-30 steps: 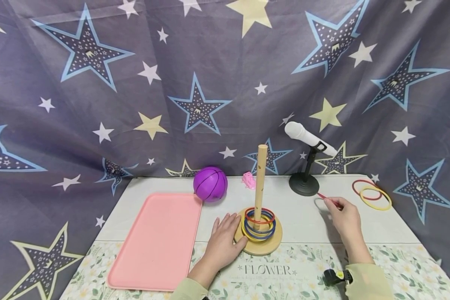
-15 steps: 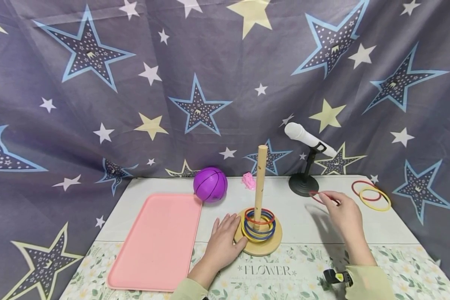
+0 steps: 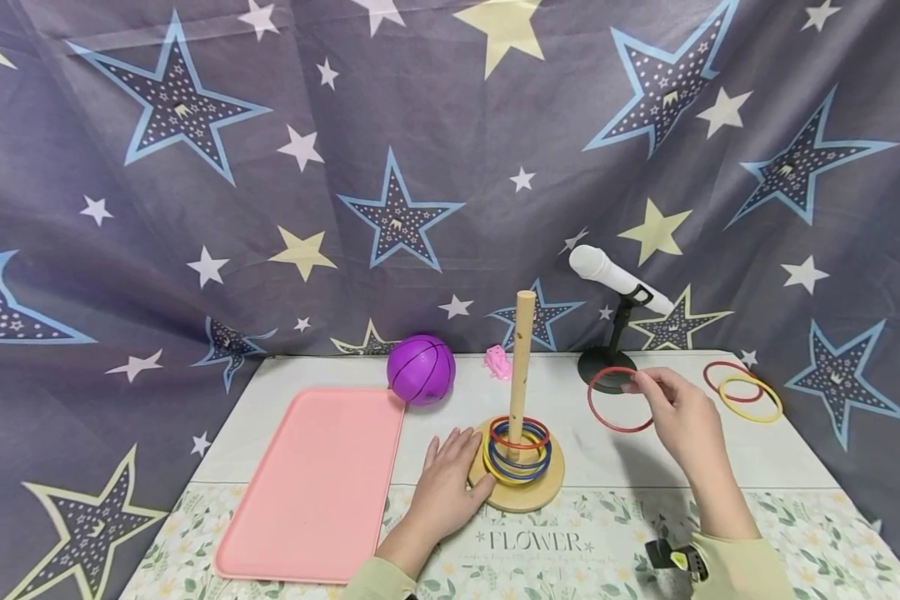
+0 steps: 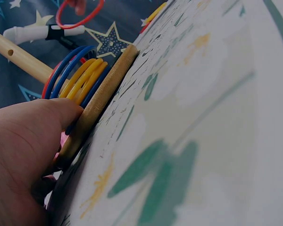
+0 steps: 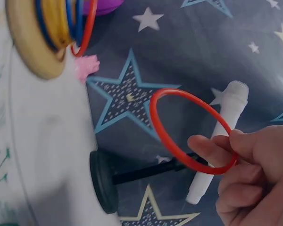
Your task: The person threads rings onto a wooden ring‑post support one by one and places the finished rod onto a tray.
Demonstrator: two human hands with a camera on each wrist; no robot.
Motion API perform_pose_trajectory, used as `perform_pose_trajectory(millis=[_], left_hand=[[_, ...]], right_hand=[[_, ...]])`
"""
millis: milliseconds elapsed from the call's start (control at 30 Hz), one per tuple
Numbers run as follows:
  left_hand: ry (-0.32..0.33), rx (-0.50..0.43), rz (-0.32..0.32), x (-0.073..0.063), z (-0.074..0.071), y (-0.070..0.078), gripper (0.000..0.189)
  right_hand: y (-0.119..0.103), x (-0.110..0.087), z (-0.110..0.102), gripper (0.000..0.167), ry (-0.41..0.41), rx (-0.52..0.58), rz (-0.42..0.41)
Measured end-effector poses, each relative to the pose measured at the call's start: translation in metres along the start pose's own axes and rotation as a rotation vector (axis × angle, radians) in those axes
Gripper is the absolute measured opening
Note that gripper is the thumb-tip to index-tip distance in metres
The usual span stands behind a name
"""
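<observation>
My right hand (image 3: 686, 425) pinches a red ring (image 5: 154, 113) between thumb and fingers. The ring hangs tilted above the table, overlapping the microphone stand's base in the head view. Left of it stands a wooden peg (image 3: 521, 367) on a round wooden base (image 3: 525, 498). Yellow, blue and red rings are stacked round the peg's foot, a red ring (image 3: 534, 446) on top. My left hand (image 3: 446, 487) rests at the base's left edge, fingers straight and thumb (image 4: 68, 110) touching the base near the stacked rings.
A white microphone (image 3: 618, 275) on a black stand (image 3: 607, 373) stands behind the held ring. At the far right lie a red ring (image 3: 712, 385) and a yellow ring (image 3: 778, 400), overlapping. A pink tray (image 3: 307, 492), purple ball (image 3: 420, 369) and small pink toy (image 3: 497, 362) are farther left.
My right hand has lifted the red ring from the table beside the stand and turned it so its open loop faces the head camera. The left hand stays where it was.
</observation>
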State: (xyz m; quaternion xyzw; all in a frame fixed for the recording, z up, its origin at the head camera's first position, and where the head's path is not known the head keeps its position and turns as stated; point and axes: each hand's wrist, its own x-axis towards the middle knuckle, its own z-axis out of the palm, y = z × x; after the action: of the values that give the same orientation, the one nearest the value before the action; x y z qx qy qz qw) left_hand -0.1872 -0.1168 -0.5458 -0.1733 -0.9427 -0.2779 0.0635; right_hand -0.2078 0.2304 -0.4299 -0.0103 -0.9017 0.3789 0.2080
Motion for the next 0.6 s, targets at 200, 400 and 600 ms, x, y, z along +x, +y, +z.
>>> perform_pose_trajectory(millis=[200, 400, 600], left_hand=[[-0.003, 0.001, 0.001, 0.000, 0.000, 0.000, 0.072], [-0.001, 0.003, 0.005, -0.001, -0.002, 0.002, 0.071], [0.006, 0.006, 0.010, -0.001, -0.002, 0.001, 0.071]], right_hand=[[-0.020, 0.001, -0.006, 0.034, 0.095, 0.088, -0.017], [-0.045, 0.004, -0.013, 0.031, 0.132, 0.258, -0.028], [-0.072, 0.006, -0.021, 0.030, 0.123, 0.540, -0.022]])
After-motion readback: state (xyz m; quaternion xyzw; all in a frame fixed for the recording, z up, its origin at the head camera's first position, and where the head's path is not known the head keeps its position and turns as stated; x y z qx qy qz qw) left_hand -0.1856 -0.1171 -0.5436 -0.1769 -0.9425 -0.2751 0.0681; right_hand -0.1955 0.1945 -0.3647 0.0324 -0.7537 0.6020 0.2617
